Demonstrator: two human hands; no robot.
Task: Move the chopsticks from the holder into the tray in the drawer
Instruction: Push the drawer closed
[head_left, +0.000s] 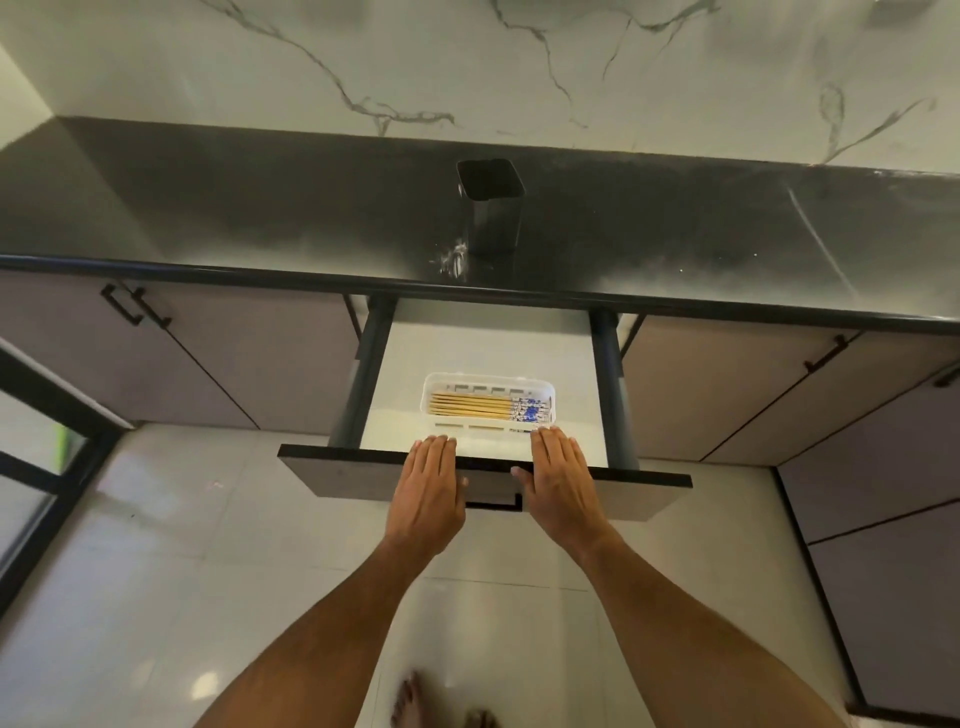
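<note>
Your left hand (431, 486) flat on drawer (363, 475) front edge, fingers straight, grip apart, holding nothing. Chopsticks (483, 406) lie side by side in white tray (491, 430) inside open drawer. Holder (491, 208) stands upright on bench (208, 208) behind, looks empty. Your right hand (558, 475) same pose, fingers straight, grip apart. Judgement: transfer looks done; only pushing drawer shut may be left. Holder bottom dark, can't confirm nothing remains. Drawer handle mostly hidden between your hands.
</note>
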